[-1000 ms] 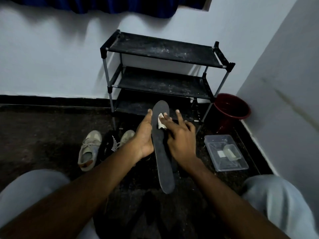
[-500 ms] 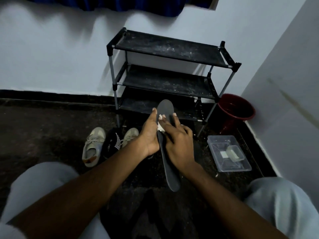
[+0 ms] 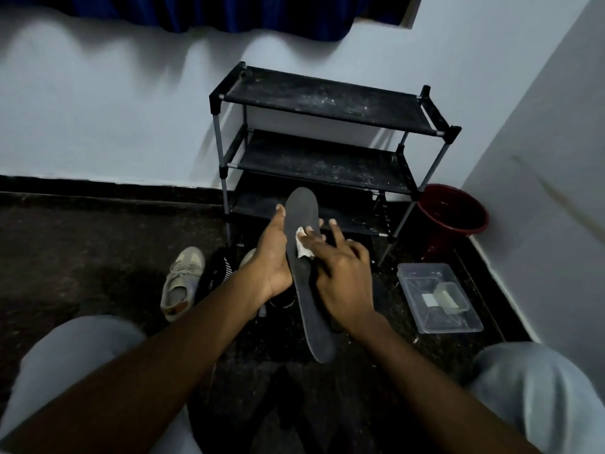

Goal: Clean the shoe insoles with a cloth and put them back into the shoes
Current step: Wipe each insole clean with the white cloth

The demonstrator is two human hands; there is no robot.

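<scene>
Centre frame, the insole (image 3: 309, 299) is pointing toe-up toward the shoe rack (image 3: 327, 103). The left hand (image 3: 271, 257) is clasping its edge, and the right hand (image 3: 340, 276) is pressing the cloth (image 3: 302, 245) with spread fingers (image 3: 335, 234). Open floor (image 3: 82, 257) is lying left.

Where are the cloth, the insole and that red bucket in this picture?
insole (image 3: 319, 335): head view, on its lower end, nearest the camera.
cloth (image 3: 302, 246): head view, on the white fold that shows.
red bucket (image 3: 438, 247): head view, on its outer wall.
</scene>
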